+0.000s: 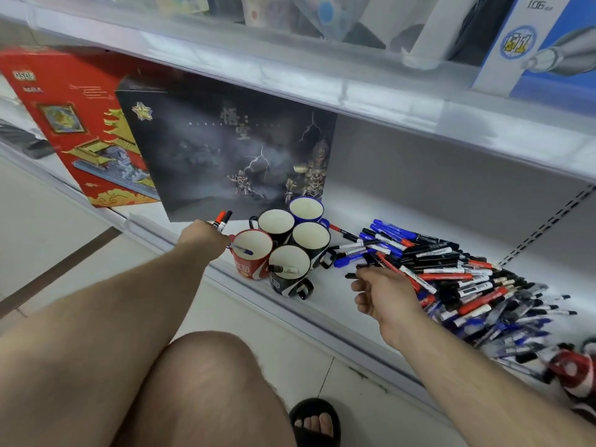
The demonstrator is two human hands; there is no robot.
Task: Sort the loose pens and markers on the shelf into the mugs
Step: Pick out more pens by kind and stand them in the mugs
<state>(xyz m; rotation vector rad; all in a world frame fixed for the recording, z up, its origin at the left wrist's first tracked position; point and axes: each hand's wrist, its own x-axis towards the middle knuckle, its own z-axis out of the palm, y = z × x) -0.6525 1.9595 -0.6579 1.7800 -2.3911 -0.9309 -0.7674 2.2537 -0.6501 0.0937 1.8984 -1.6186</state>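
- Our left hand (202, 235) gripped two markers (222, 221), one with a red cap and one with a black cap, fingers curled round them; their tips stuck up just beside the rim of the red mug (253, 253).
- The red mug already held a blue pen (242, 251), lying slanted inside.
- Our right hand (383, 293) hovered at the near edge of the pen pile (467, 285), its fingers curled and pinching a black pen (352, 276) whose end showed to the left of the hand.
- Five mugs stood clustered on the shelf (325, 304): the red one at the left, a black mug (288, 269) in front holding one black marker (283, 269), two more black mugs behind, and a blue mug (306, 209) at the back.
- The pile of red, blue and black pens lay to the right of the mugs, spreading toward the right.
- A dark box (232, 150) and a red box (74, 124) leaned behind the mugs.
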